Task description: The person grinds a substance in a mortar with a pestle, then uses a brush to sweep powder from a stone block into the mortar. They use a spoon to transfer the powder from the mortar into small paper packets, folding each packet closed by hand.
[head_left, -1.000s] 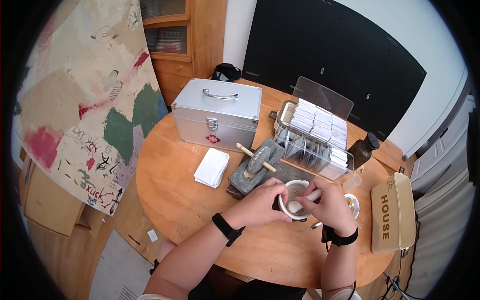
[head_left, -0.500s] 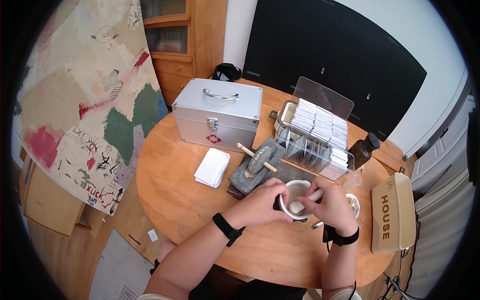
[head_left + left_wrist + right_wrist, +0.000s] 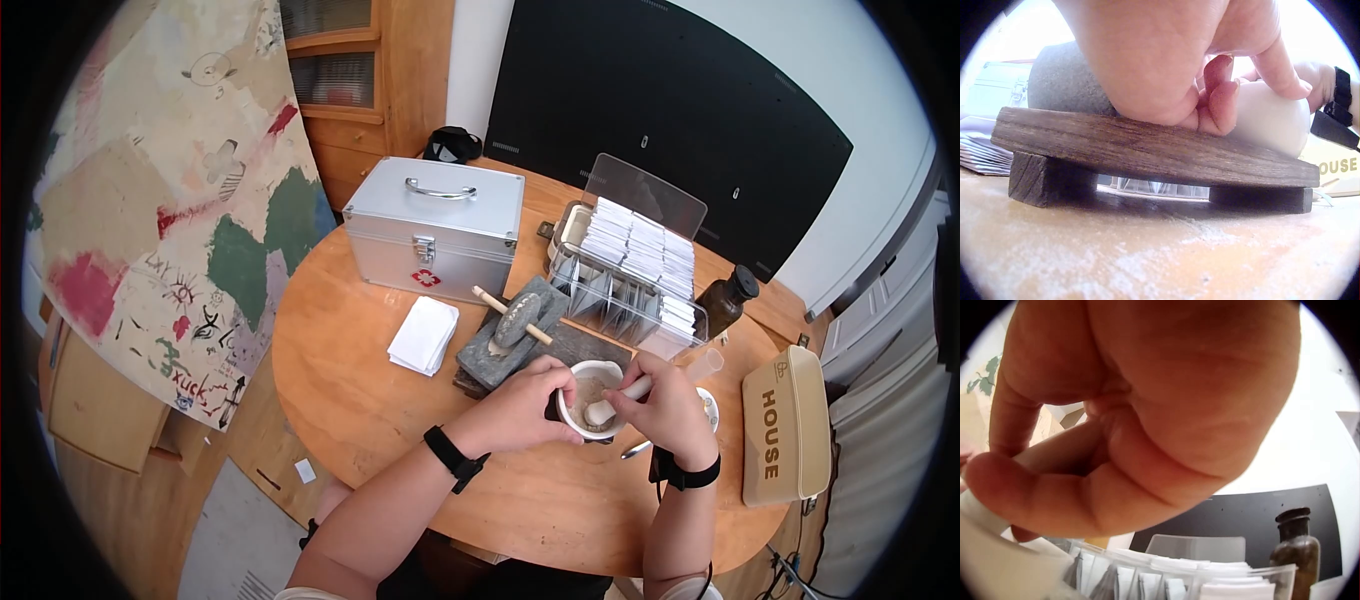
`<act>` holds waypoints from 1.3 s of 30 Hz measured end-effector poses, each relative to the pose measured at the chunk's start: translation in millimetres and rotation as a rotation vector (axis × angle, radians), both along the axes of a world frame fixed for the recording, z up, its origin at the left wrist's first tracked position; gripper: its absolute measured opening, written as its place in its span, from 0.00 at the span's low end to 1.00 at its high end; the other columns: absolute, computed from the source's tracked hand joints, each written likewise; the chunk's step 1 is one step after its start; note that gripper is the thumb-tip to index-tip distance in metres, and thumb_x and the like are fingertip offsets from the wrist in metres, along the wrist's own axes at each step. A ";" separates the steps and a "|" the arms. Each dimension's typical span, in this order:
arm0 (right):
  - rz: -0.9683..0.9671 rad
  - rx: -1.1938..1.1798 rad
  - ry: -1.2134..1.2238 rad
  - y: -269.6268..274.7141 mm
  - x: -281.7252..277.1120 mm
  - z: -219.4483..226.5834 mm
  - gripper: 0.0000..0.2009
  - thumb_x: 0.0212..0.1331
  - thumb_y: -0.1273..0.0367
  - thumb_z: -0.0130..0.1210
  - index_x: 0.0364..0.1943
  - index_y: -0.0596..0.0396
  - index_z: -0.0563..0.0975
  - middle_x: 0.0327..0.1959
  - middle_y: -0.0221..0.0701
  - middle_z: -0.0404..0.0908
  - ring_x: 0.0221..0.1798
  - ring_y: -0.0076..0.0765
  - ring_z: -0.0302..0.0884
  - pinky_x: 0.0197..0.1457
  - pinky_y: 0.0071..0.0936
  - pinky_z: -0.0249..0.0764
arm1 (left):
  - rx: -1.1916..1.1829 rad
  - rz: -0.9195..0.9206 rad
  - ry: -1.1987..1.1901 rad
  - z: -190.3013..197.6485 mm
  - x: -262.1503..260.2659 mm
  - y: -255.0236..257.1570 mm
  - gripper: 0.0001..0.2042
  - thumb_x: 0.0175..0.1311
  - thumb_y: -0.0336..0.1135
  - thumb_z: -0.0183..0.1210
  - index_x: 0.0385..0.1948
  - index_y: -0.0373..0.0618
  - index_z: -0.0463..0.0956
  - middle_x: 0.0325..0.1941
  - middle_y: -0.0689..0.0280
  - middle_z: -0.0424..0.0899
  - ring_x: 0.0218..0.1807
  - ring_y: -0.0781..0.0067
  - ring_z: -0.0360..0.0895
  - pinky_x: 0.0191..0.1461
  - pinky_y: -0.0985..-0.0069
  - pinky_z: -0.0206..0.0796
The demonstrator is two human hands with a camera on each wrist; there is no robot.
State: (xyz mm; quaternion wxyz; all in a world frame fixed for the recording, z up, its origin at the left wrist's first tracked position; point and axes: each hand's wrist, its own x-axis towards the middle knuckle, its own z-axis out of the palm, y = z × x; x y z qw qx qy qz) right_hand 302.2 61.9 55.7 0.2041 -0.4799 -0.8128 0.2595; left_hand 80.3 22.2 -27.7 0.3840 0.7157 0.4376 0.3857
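Presently | left hand point(image 3: 525, 402) curled, gripping white mortar point(image 3: 1272, 119) | right hand point(image 3: 668, 412) closed round pestle point(image 3: 601, 411) | pestle head inside mortar

A room in somebody's home, by the look of it! There's a glass-fronted wooden cabinet point(image 3: 415, 80) far left, a paint-daubed sheet point(image 3: 180, 250) beside it, a pale curtain point(image 3: 880, 420) and panelled door point(image 3: 890, 285) on the right, plank floor point(image 3: 280, 440) near left, round wooden table point(image 3: 340, 340) between.
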 end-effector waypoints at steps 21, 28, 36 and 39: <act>0.011 0.180 0.162 -2.5 -16.8 -10.5 0.12 0.54 0.71 0.74 0.30 0.58 0.78 0.24 0.38 0.84 0.25 0.38 0.83 0.30 0.30 0.76 | -0.045 0.000 -0.003 1.9 0.4 -0.2 0.24 0.47 0.34 0.82 0.40 0.45 0.74 0.52 0.64 0.71 0.45 0.70 0.75 0.48 0.73 0.72; 0.000 -0.049 0.029 2.9 4.5 -1.3 0.12 0.54 0.71 0.74 0.30 0.58 0.78 0.24 0.39 0.84 0.26 0.38 0.85 0.31 0.31 0.77 | -0.020 0.003 0.026 1.4 0.2 0.3 0.24 0.47 0.35 0.82 0.40 0.45 0.74 0.53 0.64 0.71 0.45 0.70 0.75 0.48 0.73 0.72; 0.055 0.023 0.121 -5.0 -16.1 -7.7 0.12 0.55 0.73 0.74 0.33 0.59 0.79 0.26 0.33 0.85 0.31 0.25 0.85 0.33 0.24 0.77 | -0.017 0.003 -0.004 -2.3 0.9 0.4 0.24 0.47 0.34 0.82 0.39 0.45 0.74 0.53 0.64 0.70 0.45 0.70 0.74 0.48 0.73 0.72; 0.047 -0.050 0.059 -8.1 -13.4 3.6 0.12 0.55 0.72 0.74 0.31 0.58 0.77 0.23 0.38 0.84 0.26 0.36 0.85 0.31 0.30 0.78 | -0.019 -0.001 -0.012 -2.0 0.8 0.9 0.24 0.47 0.34 0.82 0.39 0.45 0.74 0.53 0.64 0.70 0.45 0.70 0.74 0.48 0.73 0.72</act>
